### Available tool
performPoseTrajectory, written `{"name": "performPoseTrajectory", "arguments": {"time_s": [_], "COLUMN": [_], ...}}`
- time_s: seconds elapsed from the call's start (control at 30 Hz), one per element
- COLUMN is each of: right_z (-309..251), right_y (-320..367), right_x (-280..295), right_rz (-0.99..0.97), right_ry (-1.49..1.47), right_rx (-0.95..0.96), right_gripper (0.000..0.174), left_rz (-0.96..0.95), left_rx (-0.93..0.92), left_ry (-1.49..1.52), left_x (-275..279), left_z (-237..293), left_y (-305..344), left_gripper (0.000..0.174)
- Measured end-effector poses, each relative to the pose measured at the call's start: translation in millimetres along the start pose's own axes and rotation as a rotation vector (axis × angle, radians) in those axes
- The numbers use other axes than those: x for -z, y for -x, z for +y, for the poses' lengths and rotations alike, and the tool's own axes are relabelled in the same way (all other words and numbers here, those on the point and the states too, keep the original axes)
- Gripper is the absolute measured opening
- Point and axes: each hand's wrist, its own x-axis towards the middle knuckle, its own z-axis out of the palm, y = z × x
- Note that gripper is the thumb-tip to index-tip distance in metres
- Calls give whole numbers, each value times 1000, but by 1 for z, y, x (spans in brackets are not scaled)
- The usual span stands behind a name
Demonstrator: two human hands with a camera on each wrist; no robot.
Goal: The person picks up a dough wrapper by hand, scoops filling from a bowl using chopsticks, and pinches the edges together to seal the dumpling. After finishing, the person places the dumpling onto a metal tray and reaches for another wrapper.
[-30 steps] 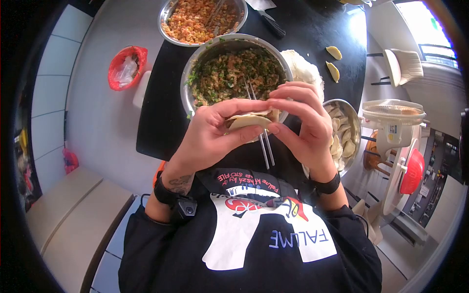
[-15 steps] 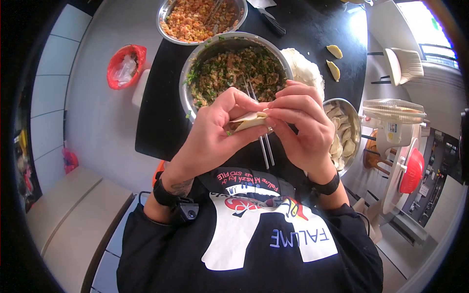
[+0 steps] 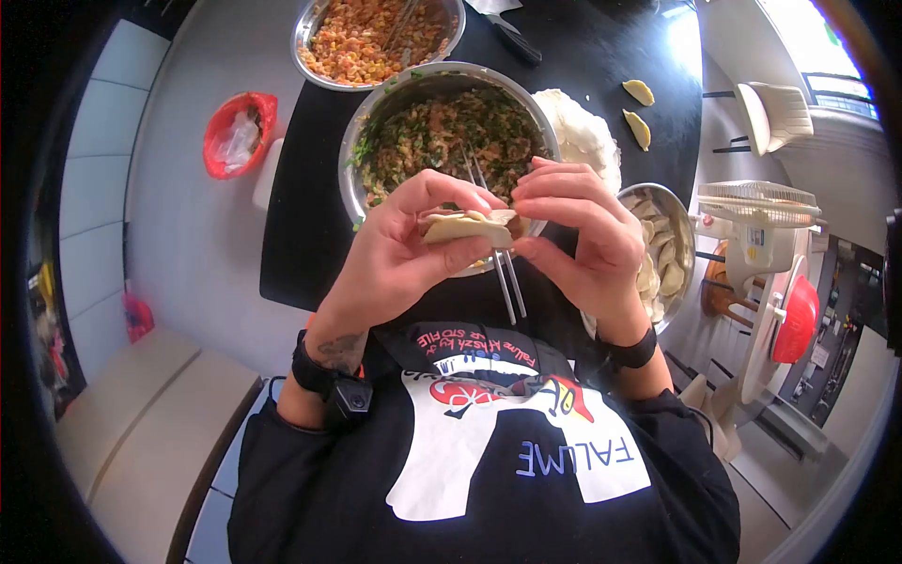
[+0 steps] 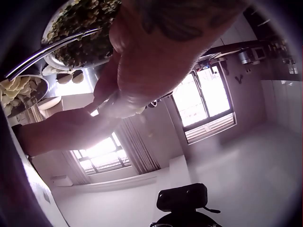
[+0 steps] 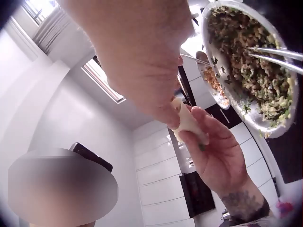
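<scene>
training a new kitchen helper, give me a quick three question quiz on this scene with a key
1. How many yellowish crescent-shaped pieces lie directly on the black table?
2. True or false: the left hand is empty.
3. The tips of the metal chopsticks nearest the person reach which: a) the orange filling, b) the green-flecked filling, c) the pale dough?

Key:
1. Two.
2. False; it holds a folded wrapper.
3. b.
</scene>
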Motion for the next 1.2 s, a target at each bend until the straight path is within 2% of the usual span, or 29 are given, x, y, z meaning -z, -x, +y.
{"name": "performPoseTrajectory", "arguments": {"time_s": [0.07, 0.13, 0.23, 0.4, 0.47, 0.6, 0.83, 0.9, 1.2], "right_z": [-1, -7, -11, -12, -13, -12, -10, -8, -12], "right_y": [1, -3, -4, -3, -1, -2, -1, 4, -1], "right_x": [0, 2, 1, -1, -1, -3, -5, -6, -6], "right_rz": [35, 24, -22, -54, 27, -22, -43, 55, -1], "right_ry": [-26, 76, 101, 86, 82, 123, 133, 81, 134], "right_rx": [-12, 49, 31, 41, 30, 84, 89, 76, 83], "right_gripper": [31, 25, 21, 27, 30, 31, 29, 28, 32], "left_rz": [17, 13, 6, 22, 29, 45, 68, 70, 81], "left_rx": [12, -19, -35, -24, -44, -12, 41, 35, 7], "left_ry": [18, -1, -51, -116, -101, -67, -21, -18, -46], "left_x": [-1, 0, 1, 2, 2, -2, -4, -5, -6], "left_z": [1, -1, 1, 1, -1, 3, 3, 2, 5], "left_y": [0, 0, 1, 1, 1, 2, 3, 2, 3], "left_gripper": [23, 24, 25, 26, 26, 28, 29, 29, 29]}}
